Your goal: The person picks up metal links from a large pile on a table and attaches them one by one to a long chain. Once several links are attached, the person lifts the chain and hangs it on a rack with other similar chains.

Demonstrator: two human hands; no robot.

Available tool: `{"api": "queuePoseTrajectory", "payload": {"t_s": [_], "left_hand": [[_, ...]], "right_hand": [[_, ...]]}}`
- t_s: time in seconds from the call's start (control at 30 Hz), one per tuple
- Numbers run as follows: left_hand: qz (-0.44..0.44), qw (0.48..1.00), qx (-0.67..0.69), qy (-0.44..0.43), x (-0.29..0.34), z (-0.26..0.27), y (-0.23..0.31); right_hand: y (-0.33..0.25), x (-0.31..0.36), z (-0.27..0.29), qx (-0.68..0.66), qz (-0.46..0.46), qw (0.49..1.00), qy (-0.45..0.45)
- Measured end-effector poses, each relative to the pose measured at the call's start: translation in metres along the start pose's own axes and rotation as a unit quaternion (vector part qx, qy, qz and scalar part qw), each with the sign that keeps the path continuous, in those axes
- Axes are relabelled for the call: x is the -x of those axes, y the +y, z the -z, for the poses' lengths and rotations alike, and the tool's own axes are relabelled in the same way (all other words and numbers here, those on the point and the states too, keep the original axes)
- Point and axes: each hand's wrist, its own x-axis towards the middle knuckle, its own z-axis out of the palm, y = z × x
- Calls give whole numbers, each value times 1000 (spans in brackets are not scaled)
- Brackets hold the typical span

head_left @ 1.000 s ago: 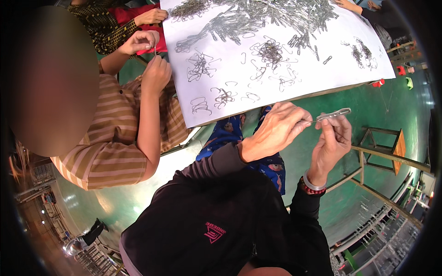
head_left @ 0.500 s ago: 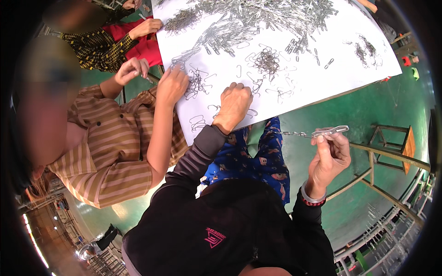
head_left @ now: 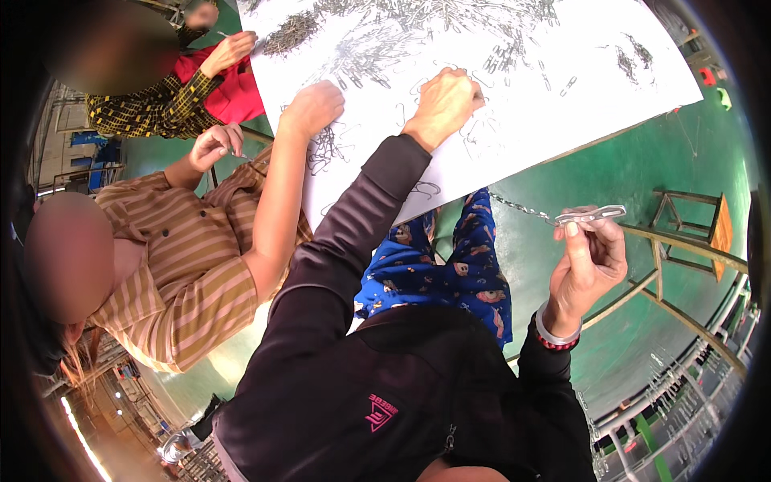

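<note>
My left hand reaches over the white tabletop, its fingers curled down into a small pile of bent wire hooks. The fingertips are hidden, so what they pinch cannot be made out. Out to the right, past the table's edge, my right hand grips a flat, slotted silver metal link between thumb and fingers. A thin chain runs left from it above the floor. Loose wire hooks lie by the near edge, partly behind my left sleeve.
A heap of slotted metal pieces covers the far tabletop, with wire hook piles at both sides. A co-worker in stripes reaches in from the left with a hand; another sits beyond. A wooden stool stands at the right.
My left hand has moved farther and rightward, from the near hooks to the middle pile. My right hand has shifted slightly right, still holding the metal link. The co-worker's hand has moved farther onto the table.
</note>
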Motion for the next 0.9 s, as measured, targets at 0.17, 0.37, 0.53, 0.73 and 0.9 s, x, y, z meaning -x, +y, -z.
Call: {"api": "queuePoseTrajectory", "payload": {"t_s": [0.17,0.37,0.53,0.73,0.9], "left_hand": [[0,992,-117,-41,-8,-19,1],[64,994,56,-69,2,12,13],[112,988,66,-80,2,26,-1],[47,864,497,-59,24,83,60],[93,749,651,-75,62,138,151]], "right_hand": [[-2,1,-5,2,3,1000,8],[-12,1,-13,2,-8,1000,24],[-11,-2,-15,-2,15,1000,3],[-15,1,-18,79,6,996,29],[-11,6,-22,67,23,997,16]]}}
